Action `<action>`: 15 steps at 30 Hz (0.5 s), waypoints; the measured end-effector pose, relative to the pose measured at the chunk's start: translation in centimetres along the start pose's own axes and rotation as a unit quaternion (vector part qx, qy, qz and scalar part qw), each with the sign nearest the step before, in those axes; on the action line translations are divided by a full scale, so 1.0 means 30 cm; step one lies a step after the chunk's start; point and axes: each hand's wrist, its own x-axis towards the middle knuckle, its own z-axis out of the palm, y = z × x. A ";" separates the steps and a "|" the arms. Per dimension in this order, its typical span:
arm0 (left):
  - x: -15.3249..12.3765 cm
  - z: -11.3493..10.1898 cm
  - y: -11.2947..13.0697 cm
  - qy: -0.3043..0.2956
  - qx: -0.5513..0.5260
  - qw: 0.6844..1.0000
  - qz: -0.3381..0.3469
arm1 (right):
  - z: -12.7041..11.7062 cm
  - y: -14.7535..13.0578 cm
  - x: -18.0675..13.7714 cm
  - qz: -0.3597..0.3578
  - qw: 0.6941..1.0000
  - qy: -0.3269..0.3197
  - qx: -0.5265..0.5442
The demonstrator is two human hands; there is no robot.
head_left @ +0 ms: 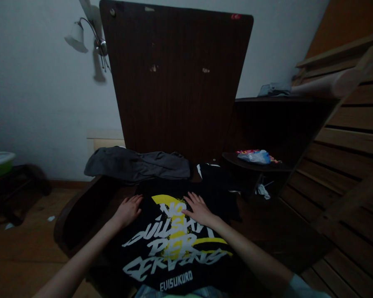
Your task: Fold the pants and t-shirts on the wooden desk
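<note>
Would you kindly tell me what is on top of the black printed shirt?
The left hand and right hand rest on the black printed shirt; whatever print or fabric is directly beneath them is covered.

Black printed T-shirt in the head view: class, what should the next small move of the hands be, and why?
Probably a gentle outward smoothing stroke with both hands: the left hand and the right hand lie open on the black printed T-shirt, which is spread with its white lettering facing up. The light is too dim to tell how creased it is.
</note>
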 end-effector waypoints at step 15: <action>0.184 0.041 0.151 0.142 -0.054 0.988 0.012 | -0.004 0.059 0.197 0.009 0.998 0.050 -0.024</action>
